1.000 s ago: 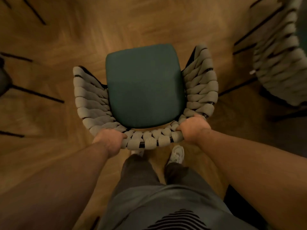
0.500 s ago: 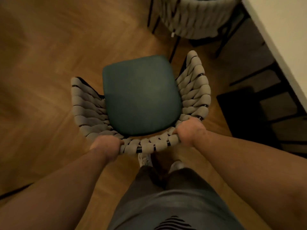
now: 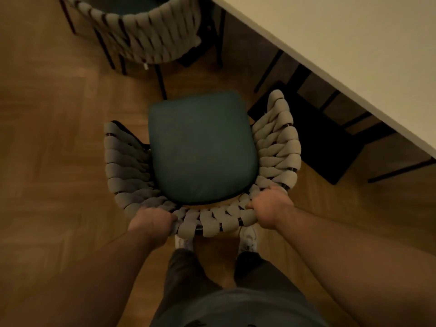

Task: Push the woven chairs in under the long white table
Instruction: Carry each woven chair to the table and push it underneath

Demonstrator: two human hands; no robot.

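Both left hand (image 3: 151,223) and right hand (image 3: 269,208) clutch woven chair (image 3: 203,147), clear of table (image 3: 346,50) edge.

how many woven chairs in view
2: held woven chair at centre, gripped by left hand and right hand; second woven chair top left, partly cropped. Others may be hidden.

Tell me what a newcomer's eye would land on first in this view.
The woven chair with its dark green cushion fills the centre, seen from above. The left hand and right hand grip its back rim. The long white table cuts across the upper right corner, the chair not yet under it, and a second woven chair stands at the top left.
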